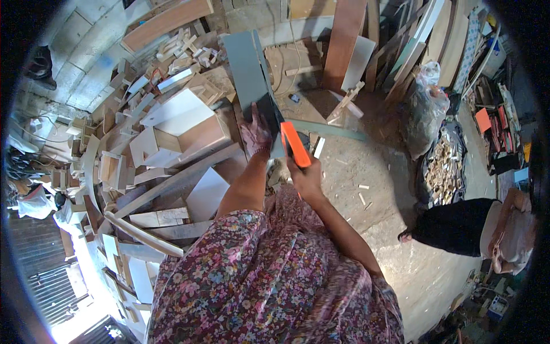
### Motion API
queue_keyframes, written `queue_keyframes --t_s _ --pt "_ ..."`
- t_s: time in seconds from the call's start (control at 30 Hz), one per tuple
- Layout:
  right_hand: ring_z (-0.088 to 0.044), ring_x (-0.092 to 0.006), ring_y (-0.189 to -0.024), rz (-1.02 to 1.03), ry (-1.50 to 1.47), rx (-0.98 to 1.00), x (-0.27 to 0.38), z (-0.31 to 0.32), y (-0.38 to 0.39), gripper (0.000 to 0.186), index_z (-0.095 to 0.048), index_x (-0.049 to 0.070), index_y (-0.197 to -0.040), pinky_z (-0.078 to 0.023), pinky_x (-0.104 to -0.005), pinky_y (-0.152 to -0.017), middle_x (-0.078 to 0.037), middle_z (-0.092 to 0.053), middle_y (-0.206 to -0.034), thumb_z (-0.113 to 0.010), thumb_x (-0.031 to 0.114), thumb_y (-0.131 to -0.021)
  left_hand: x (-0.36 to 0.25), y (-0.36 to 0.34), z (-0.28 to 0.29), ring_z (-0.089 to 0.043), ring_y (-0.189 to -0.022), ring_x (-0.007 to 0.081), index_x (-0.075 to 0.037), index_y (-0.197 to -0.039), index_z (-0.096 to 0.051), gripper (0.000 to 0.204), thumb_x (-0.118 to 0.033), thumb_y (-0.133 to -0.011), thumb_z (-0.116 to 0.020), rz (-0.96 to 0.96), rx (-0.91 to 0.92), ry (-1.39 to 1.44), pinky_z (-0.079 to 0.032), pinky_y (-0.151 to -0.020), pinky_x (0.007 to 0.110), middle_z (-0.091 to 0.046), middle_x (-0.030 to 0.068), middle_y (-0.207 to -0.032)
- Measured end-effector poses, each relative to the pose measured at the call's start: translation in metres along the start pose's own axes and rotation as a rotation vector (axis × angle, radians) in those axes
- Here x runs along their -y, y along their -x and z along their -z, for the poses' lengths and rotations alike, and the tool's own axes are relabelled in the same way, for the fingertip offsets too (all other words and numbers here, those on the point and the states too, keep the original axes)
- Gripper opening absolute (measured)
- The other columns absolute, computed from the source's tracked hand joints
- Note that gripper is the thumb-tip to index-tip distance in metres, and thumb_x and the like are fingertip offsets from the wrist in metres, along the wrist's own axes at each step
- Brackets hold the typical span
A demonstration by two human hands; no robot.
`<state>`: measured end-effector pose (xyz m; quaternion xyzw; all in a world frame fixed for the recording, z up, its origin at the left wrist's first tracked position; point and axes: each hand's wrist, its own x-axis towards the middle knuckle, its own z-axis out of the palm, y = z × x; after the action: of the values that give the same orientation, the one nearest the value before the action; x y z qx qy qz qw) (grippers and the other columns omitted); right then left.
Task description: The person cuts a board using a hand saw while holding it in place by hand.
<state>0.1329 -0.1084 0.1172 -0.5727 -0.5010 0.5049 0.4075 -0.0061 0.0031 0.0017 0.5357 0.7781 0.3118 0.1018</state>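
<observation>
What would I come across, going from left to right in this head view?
White bag → white-faced box → person's left hand → person's right hand, gripping an orange tool → bulging clear plastic bag → flat orange piece.

A pale, block-built wall (77, 37) stands beyond the far left edge of the dusty, bare floor (395, 229). Past the near left corner, ribbed metal sheeting (37, 246) borders a glaring white light (77, 329). A dark shadow crosses the floor's right side; its near stretch is brighter.
</observation>
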Motion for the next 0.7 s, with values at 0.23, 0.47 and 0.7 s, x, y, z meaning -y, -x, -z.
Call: queue_keyframes --t_s 0.23,0.47,0.7 --pt "-0.056 -0.0164 -0.066 0.096 -0.004 -0.056 -0.001 -0.017 -0.027 0.021 -0.056 -0.003 -0.088 -0.044 -0.0324 -0.064 -0.015 -0.059 -0.069 -0.058 0.011 -0.073 0.038 -0.009 -0.040 -0.050 -0.091 0.0453 -0.031 -0.135 -0.028 0.048 -0.033 -0.089 -0.041 -0.107 -0.092 -0.233 -0.043 -0.076 0.048 -0.039 0.0325 -0.110" --pt "-0.055 -0.0124 -0.072 -0.078 -0.099 0.032 0.046 0.026 0.039 0.023 -0.056 -0.001 -0.095 -0.044 -0.0294 -0.067 -0.007 -0.061 -0.074 -0.058 0.006 -0.073 0.017 0.000 -0.005 -0.049 -0.091 0.0439 -0.031 -0.133 -0.031 0.048 -0.031 -0.088 -0.044 0.021 -0.104 0.005 -0.041 -0.076 0.049 -0.041 0.0304 -0.107" --pt "-0.044 -0.0048 -0.055 -0.009 -0.140 0.035 0.050 0.018 0.045 0.007 -0.053 0.001 -0.079 -0.035 -0.0225 -0.049 0.002 -0.048 -0.062 -0.058 0.005 -0.077 0.020 -0.002 -0.009 -0.049 -0.091 0.0439 -0.031 -0.134 -0.027 0.049 -0.031 -0.088 -0.043 0.010 -0.078 -0.037 -0.042 -0.075 0.048 -0.040 0.0299 -0.107"
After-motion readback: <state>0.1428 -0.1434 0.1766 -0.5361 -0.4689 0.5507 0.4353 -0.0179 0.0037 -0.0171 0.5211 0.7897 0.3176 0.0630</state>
